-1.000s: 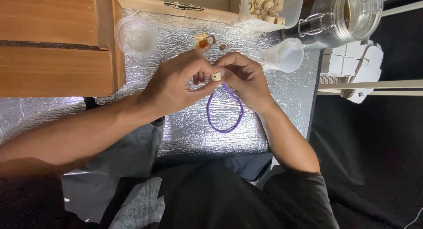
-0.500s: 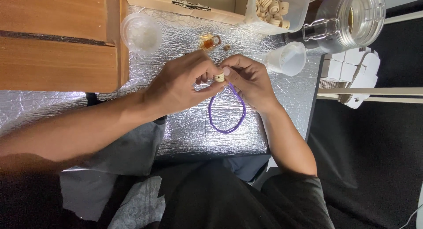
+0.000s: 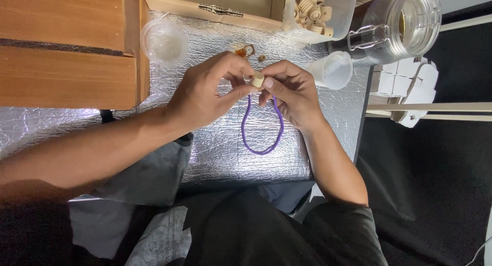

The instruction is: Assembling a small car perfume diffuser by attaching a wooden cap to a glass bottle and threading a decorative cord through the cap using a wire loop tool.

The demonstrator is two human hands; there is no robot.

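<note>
One purple cord [image 3: 262, 126] hangs in a loop over the foil-covered bench [image 3: 215, 158], its long axis running toward the person. Above it, the left hand [image 3: 202, 94] and right hand [image 3: 292, 92] pinch one pale bead [image 3: 258, 80] between closed fingertips. Farther off stand two clear cups [image 3: 164, 40], one glass jar [image 3: 402, 23] and one tub of beads [image 3: 320, 10] near the bench's far edge.

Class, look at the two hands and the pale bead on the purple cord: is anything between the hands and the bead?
Nothing visible is. The left hand and right hand meet at the pale bead, fingertips touching it. The purple cord hangs below in a loop over the silver mat. The small cups and jar stand off to the sides.
</note>
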